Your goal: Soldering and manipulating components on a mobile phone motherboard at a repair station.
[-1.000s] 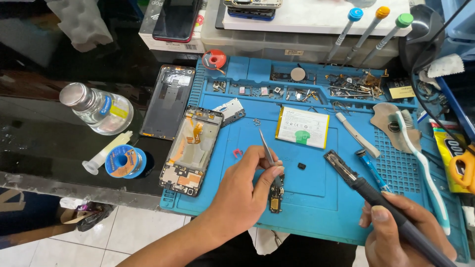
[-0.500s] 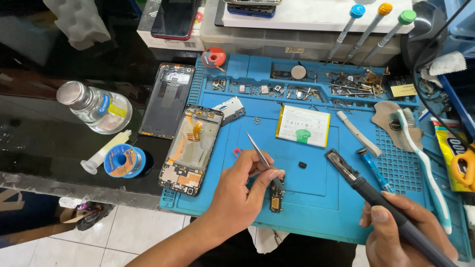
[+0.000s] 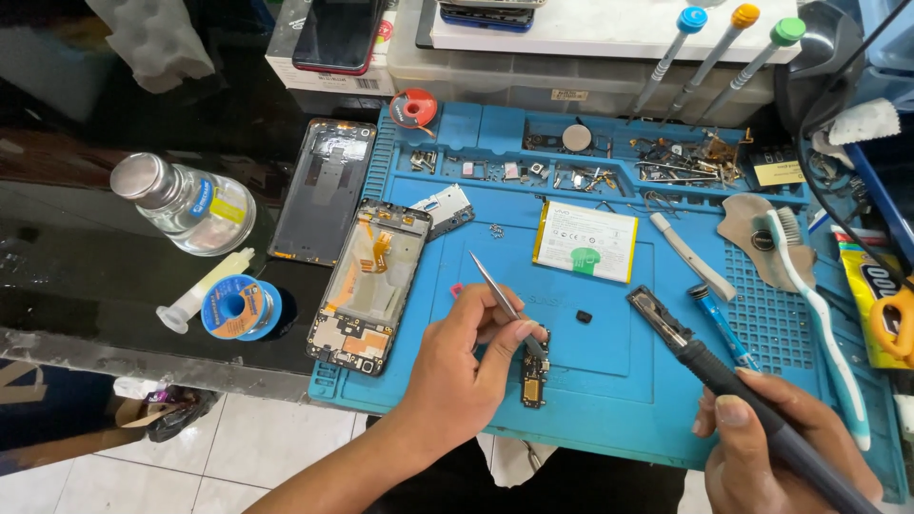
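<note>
My left hand (image 3: 468, 366) grips metal tweezers (image 3: 503, 305), their tips pressing down on a small circuit board (image 3: 535, 371) on the blue work mat (image 3: 609, 381). My right hand (image 3: 785, 447) holds a black soldering iron (image 3: 709, 366), its tip raised and pointing toward the upper left, apart from the board. A tiny black part (image 3: 584, 315) lies loose on the mat between the two tools. An opened phone frame (image 3: 368, 286) with orange flex cables lies left of my left hand.
A white phone battery (image 3: 586, 241) sits mid-mat; trays of small parts (image 3: 609, 162) run along the back. Left of the mat are a back cover (image 3: 319, 190), a glass bottle (image 3: 186, 202), solder spool (image 3: 238, 306) and syringe (image 3: 205, 290). A toothbrush (image 3: 819, 305), blue pen tool (image 3: 722, 326) and screwdrivers (image 3: 709, 48) are at right.
The tweezers have tilted, their top end swinging to the left while the tips stay on the small board. The soldering iron has hardly moved.
</note>
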